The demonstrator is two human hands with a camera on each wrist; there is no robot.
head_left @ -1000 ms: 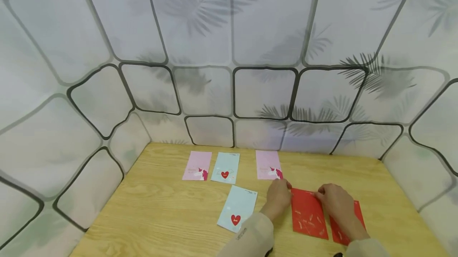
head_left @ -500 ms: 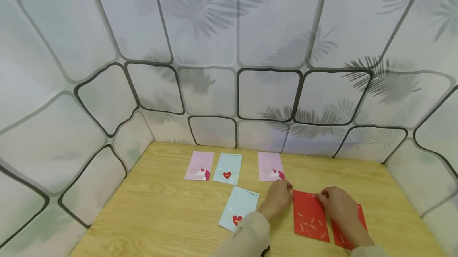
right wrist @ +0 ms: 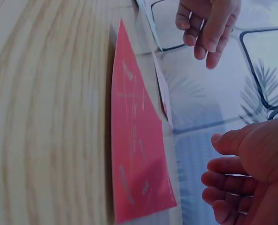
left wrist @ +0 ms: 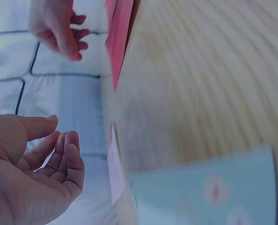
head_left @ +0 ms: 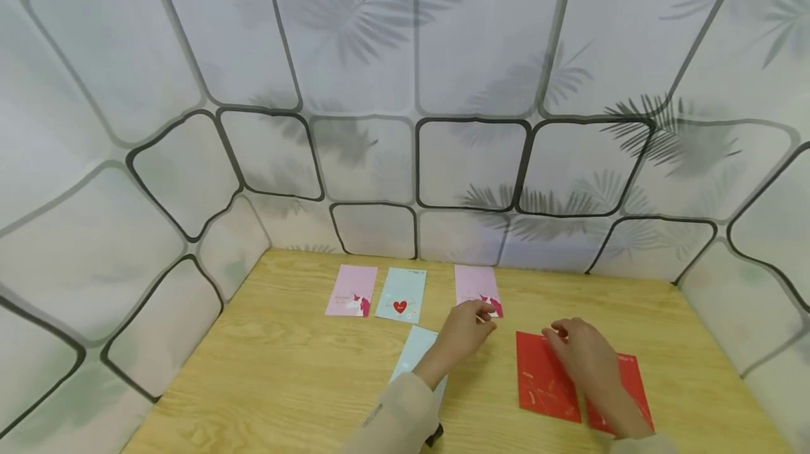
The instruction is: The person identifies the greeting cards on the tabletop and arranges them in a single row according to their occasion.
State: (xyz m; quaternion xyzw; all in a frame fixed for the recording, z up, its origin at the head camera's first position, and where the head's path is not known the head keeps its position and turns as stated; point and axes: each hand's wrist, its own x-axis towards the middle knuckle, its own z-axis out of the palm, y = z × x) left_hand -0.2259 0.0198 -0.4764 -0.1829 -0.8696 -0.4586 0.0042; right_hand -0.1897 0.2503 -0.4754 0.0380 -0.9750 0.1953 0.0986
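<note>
My left hand (head_left: 458, 338) hovers above the table, fingers loosely bent and holding nothing. Its forearm partly covers the nearer light blue card (head_left: 414, 348), which also shows in the left wrist view. Past its fingertips lies a pink unicorn card (head_left: 474, 282). To the right, my right hand (head_left: 585, 355) is raised over the red card (head_left: 544, 384), with loosely curved fingers. In the right wrist view a gap shows between that hand (right wrist: 247, 173) and the red card (right wrist: 134, 145). A second red card (head_left: 635, 380) lies partly under my right wrist.
At the back left, another pink card (head_left: 351, 289) lies beside a light blue card with a red heart (head_left: 401, 292). The wooden table (head_left: 272, 348) meets a patterned cloth wall (head_left: 468, 159) at the back and on both sides.
Both hands have let go of the red card's top edge. My left hand has moved left, now partly covering the nearer blue card; my right hand has lifted slightly. The red card stays put.
</note>
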